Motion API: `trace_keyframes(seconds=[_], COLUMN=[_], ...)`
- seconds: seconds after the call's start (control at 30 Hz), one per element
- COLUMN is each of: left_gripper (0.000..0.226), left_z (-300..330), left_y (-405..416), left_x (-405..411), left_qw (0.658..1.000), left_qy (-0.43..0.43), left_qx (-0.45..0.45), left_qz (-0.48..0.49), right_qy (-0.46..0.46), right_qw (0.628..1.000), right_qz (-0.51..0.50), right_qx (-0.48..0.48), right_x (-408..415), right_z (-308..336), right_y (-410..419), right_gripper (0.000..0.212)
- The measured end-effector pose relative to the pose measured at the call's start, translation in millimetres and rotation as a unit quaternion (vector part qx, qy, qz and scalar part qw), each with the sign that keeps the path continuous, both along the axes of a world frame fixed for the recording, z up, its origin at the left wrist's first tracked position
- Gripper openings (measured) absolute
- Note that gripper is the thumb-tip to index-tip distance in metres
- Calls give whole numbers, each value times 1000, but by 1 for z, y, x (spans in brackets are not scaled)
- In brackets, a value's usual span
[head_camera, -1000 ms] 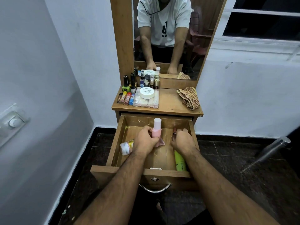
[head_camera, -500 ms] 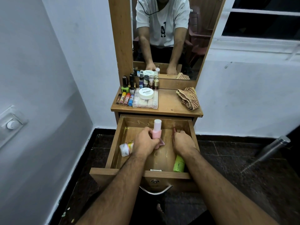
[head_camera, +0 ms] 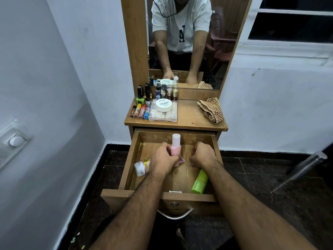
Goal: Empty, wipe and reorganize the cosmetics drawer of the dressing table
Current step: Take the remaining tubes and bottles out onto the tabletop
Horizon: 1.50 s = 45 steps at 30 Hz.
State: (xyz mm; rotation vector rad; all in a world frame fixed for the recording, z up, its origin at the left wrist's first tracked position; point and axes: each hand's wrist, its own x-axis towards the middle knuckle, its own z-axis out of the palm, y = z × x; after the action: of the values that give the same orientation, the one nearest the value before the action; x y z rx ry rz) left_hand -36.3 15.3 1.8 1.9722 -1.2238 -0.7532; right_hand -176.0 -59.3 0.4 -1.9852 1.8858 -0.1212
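Observation:
The wooden drawer (head_camera: 129, 159) of the dressing table stands pulled out. Inside it, my left hand (head_camera: 163, 157) grips a pink bottle (head_camera: 175, 147) with a pale cap, held upright, together with a small pink packet (head_camera: 181, 160) under the fingers. My right hand (head_camera: 203, 154) is curled round a small dark reddish item (head_camera: 194, 146) near the drawer's back right; most of that item is hidden. A green tube (head_camera: 199, 182) lies beneath my right wrist. A small jar with a white lid (head_camera: 141, 166) lies on its side at the drawer's left.
On the tabletop (head_camera: 189, 116) stand nail polish bottles (head_camera: 140, 98), lip balm sticks (head_camera: 140, 110), a clear box with a white round tin (head_camera: 163, 105) on it, and a checked cloth (head_camera: 210, 110) at the right. A mirror (head_camera: 189, 42) rises behind. A metal cylinder (head_camera: 304, 166) leans on the floor at right.
My right hand has moved from the middle right of the drawer toward its back right corner and closed on the small reddish item. The green tube shows more. My left hand keeps the pink bottle.

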Motion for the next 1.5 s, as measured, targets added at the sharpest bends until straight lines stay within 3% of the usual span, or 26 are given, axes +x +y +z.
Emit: trace_keyframes(seconds=[0.5, 0.87, 1.03, 1.2, 1.5], left_gripper=[41, 29, 32, 37, 32], left_z=[0, 15, 31, 67, 107], left_y=[0, 5, -1, -32, -100], left_x=[-2, -2, 3, 12, 30], left_qw=[1000, 986, 982, 977, 978], left_qy=[17, 107, 116, 108, 5], left_qx=[-14, -126, -147, -181, -206], left_qz=[13, 28, 29, 22, 31], right_qy=[-51, -291, -345, -326, -313], right_qw=[998, 954, 931, 932, 927], right_qz=[9, -33, -36, -23, -55], right_qx=[-42, -66, -111, -159, -197], right_x=[-1, -18, -24, -14, 18], right_z=[0, 18, 42, 81, 108], right_y=[10, 18, 15, -12, -73], right_gripper=[39, 41, 38, 35, 45])
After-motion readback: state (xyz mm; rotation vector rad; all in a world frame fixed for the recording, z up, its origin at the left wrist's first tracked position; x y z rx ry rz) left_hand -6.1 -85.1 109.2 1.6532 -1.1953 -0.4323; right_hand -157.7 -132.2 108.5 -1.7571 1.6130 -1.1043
